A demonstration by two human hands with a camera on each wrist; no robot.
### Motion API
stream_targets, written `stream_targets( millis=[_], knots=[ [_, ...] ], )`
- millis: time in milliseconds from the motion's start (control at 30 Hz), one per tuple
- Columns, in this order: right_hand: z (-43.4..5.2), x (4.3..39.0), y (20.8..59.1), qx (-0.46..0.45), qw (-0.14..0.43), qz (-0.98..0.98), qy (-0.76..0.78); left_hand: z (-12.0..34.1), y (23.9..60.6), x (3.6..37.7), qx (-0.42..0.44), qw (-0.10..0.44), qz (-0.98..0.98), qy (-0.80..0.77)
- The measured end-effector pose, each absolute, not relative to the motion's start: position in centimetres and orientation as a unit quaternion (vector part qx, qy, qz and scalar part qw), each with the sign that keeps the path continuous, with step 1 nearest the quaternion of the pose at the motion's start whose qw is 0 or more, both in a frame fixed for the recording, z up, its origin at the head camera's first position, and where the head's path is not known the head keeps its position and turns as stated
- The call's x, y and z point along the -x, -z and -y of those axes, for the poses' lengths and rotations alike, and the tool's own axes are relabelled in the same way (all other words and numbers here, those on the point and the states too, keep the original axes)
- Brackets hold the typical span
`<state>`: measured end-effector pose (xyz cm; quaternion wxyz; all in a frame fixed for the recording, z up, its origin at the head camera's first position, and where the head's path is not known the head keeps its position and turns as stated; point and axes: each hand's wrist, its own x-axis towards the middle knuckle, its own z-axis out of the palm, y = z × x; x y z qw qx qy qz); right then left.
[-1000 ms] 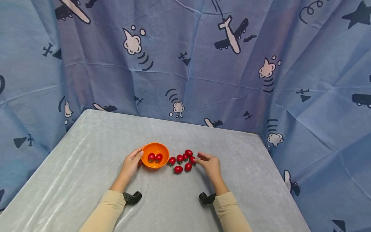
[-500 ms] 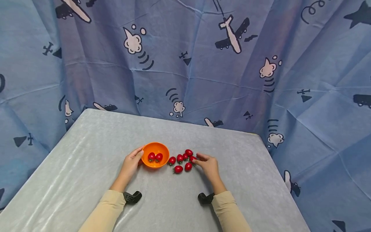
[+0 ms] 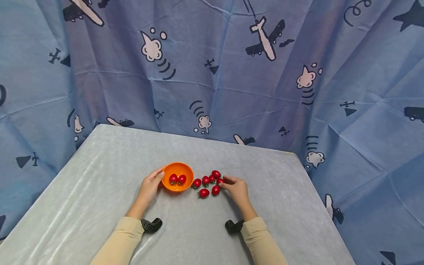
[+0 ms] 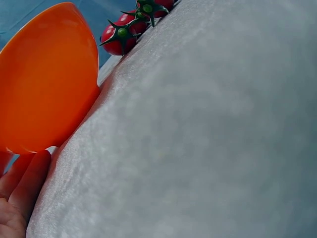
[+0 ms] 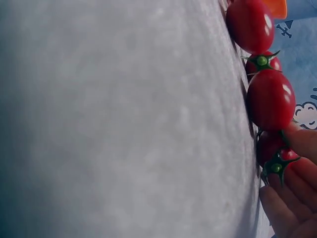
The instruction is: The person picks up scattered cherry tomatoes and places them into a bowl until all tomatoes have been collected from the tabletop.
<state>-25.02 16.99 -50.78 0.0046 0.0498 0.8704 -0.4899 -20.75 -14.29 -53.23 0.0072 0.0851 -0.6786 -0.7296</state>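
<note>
Blue airplane-print curtain (image 3: 232, 103), pale grey tabletop (image 3: 185, 235)

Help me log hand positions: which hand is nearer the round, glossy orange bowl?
Left. The left hand holds the orange bowl at its left side; the right hand is farther right, beyond most of the oval red tomatoes.

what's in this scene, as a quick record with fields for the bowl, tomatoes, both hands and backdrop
bowl: orange bowl, upright on the table
in bowl: two red tomatoes, side by side
outside bowl: seven red tomatoes, grouped to its right, including the one at the right hand
left hand: holds the bowl's left side, thumb at the rim
right hand: thumb and fingers around the rightmost tomato
surface: pale grey covering
backdrop: blue curtain printed with airplanes and clouds
</note>
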Motion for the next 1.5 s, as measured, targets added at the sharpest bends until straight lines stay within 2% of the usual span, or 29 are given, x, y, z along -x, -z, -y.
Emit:
stream_targets(
  millis=[633, 1167, 1500],
  knots=[
    [-17.3, 24.9, 50.8, -0.046, 0.001, -0.871, 0.489, 14.3, 53.2, 20.8, -0.084, 0.003, 0.678, 0.73],
    [-16.6, 24.8, 48.0, -0.079, 0.002, -0.87, 0.487, 14.3, 53.2, 20.7, -0.085, 0.002, 0.678, 0.73],
    [-15.5, 24.8, 47.0, -0.056, -0.001, -0.863, 0.502, 14.3, 53.3, 20.8, -0.083, 0.005, 0.678, 0.73]
  ],
)
